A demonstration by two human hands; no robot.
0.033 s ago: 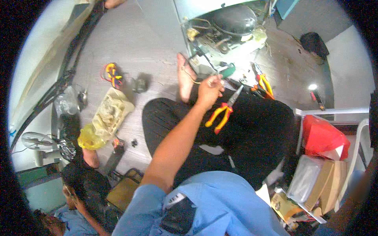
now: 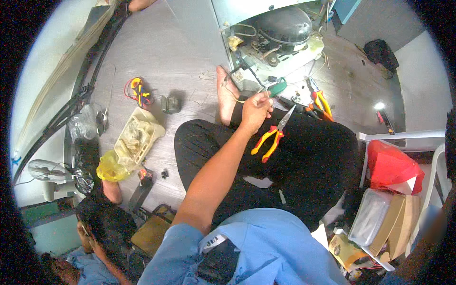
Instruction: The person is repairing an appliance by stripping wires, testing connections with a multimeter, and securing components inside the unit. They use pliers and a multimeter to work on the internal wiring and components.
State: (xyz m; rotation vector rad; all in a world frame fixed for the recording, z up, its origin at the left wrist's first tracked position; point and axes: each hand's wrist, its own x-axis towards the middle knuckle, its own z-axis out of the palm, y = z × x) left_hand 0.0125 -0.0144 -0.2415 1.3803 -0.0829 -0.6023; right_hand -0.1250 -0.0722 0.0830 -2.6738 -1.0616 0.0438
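My left hand [image 2: 256, 111] is closed in a pinch on a thin pale wire [image 2: 239, 100], in front of the fridge's compressor bay. Right by its fingertips lies a green object [image 2: 277, 88], its kind unclear, and a black cable [image 2: 251, 73] runs down from the bay. The black domed compressor [image 2: 285, 26] sits on a pale base. Long-nose pliers [image 2: 270, 142] with red and yellow handles rest on my thigh, just below the hand. A second pair of red-and-yellow pliers [image 2: 321, 99] lies beyond my knee. My right hand is out of the picture.
At left on the floor are a clamp meter [image 2: 138, 92], a small dark block [image 2: 170, 104], a cream plastic tray [image 2: 137, 137] and a yellow bag [image 2: 112, 166]. Another person [image 2: 102, 225] sits lower left. A lit torch [image 2: 384, 119] and a rack with a red bag [image 2: 392, 166] stand right.
The picture has shifted slightly and become sharper. My left hand keeps its pinch on the wire, and the pliers still rest on my thigh.
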